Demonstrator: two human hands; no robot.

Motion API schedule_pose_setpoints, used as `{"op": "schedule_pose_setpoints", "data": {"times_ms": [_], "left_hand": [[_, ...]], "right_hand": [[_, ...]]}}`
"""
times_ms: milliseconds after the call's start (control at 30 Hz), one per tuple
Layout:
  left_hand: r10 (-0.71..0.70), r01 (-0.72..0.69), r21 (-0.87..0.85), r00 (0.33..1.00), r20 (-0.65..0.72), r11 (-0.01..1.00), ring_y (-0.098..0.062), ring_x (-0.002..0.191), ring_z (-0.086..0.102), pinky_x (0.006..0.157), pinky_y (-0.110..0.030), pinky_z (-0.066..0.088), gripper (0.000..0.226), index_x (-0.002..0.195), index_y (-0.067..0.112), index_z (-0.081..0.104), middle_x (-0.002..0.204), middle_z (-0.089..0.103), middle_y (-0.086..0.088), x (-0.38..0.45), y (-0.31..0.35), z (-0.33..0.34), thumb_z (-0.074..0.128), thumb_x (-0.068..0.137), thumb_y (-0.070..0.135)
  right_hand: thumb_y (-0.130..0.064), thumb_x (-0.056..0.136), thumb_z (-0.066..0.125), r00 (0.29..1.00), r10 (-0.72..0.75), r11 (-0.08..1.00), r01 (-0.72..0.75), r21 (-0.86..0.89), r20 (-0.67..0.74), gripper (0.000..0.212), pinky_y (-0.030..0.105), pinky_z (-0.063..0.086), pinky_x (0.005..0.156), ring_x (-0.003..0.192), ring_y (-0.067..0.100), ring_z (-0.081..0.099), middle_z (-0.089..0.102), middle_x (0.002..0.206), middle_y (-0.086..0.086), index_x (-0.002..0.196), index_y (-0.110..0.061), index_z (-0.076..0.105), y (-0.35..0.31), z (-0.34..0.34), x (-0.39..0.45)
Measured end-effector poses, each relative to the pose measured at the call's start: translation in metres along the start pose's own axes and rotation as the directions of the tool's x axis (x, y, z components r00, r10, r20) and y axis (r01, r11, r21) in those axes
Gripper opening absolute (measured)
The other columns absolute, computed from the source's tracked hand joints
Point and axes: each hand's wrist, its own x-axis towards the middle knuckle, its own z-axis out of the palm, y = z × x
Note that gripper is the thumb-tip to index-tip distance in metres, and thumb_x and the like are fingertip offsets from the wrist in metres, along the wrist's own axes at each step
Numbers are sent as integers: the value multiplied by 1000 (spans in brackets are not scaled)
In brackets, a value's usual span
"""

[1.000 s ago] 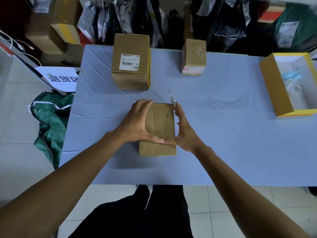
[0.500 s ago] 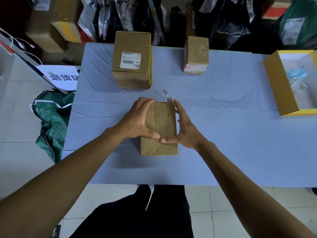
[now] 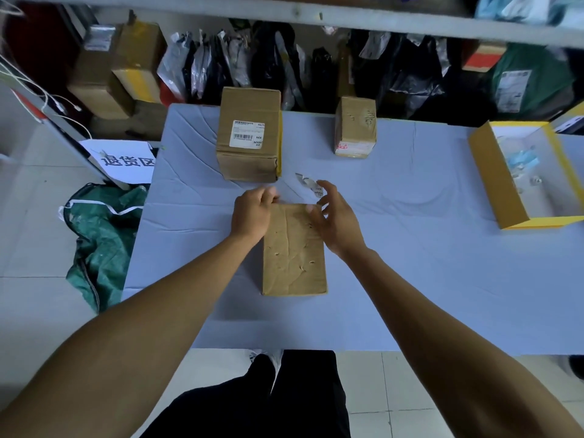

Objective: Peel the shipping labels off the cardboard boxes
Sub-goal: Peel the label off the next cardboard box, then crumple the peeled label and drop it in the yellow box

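A plain brown cardboard box point(image 3: 294, 251) lies flat on the blue-covered table point(image 3: 426, 263) in front of me, its dented top face bare of any label. My left hand point(image 3: 251, 213) grips its far left corner with curled fingers. My right hand point(image 3: 336, 219) hovers over the far right corner with its fingers spread loosely and the thumb touching the top. A torn label scrap point(image 3: 308, 183) sits by my right index fingertip; I cannot tell whether it sticks to the finger. Behind stands a taller box point(image 3: 249, 102) with a white barcode label point(image 3: 247, 134).
A small box point(image 3: 355, 121) with a red-and-white sticker stands at the back centre. An open yellow box point(image 3: 493, 175) holding paper scraps sits at the right edge. Parcels and bags fill the shelf behind. A green sack point(image 3: 101, 235) and a white sign point(image 3: 126, 159) are on the floor at left.
Both hands have slid from the sides of the near box to its far end. My right hand has let go of the side and spread its fingers. My view has tilted upward.
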Motion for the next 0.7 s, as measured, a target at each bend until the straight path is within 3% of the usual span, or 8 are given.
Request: {"op": "schedule_pose_setpoints", "data": {"times_ms": [133,200,267,300,400,433,567,700], "left_hand": [[85,-91,137,995,51,986,-25,92,63,78,-35,48,28,98,9,66,100,69,-8,-17,-3,-17,41,101,22],[155,-162,128,986,62,978,-23,96,64,81,-33,50,19,108,10,65,107,67,-8,-21,7,-29,51,98,19],[204,-207,62,978,49,976,-20,98,64,84,-32,51,24,116,11,63,111,65,-7,-26,26,-43,60,93,16],[225,-227,35,973,49,973,-19,99,64,85,-33,53,27,117,11,62,111,65,-7,-28,36,-48,63,91,15],[234,-236,10,968,88,972,-17,97,64,85,-34,55,37,120,13,60,110,66,-4,-35,65,-61,71,85,17],[217,-219,0,971,104,976,-15,95,64,82,-32,55,40,121,15,59,108,66,-2,-39,75,-64,73,83,19],[225,-226,38,974,36,973,-15,83,64,72,-30,52,18,102,13,65,94,69,-1,-59,105,-71,69,85,14],[234,-231,93,972,-23,969,-15,83,62,75,-29,49,6,91,11,70,88,67,3,-83,123,-69,66,86,10]], "right_hand": [[-39,97,50,1000,-23,999,23,-33,-7,39,26,50,75,90,8,55,54,117,3,134,-26,46,-18,-15,2],[-33,96,55,999,-11,1000,12,17,-50,25,18,49,72,80,5,55,56,112,3,118,-22,59,-35,-26,5],[-27,95,58,994,33,994,-21,109,-104,13,7,42,63,75,4,55,60,104,2,100,-18,66,-52,-38,7],[-24,95,58,992,62,985,-43,168,-109,12,10,42,62,74,5,55,63,97,2,92,-17,67,-61,-43,8],[-22,93,60,987,151,934,-126,334,-49,18,40,52,69,67,13,56,64,75,3,82,-10,68,-80,-56,5],[-23,92,61,987,158,924,-133,358,-43,19,43,52,68,65,14,55,63,71,4,81,-9,68,-84,-61,2],[-23,92,61,994,112,924,-99,368,-15,22,38,48,65,66,15,55,63,74,8,82,-5,68,-97,-79,-13],[-26,93,60,999,49,968,-50,246,10,18,26,42,58,71,17,59,63,77,1,83,-11,65,-96,-99,-33]]}}
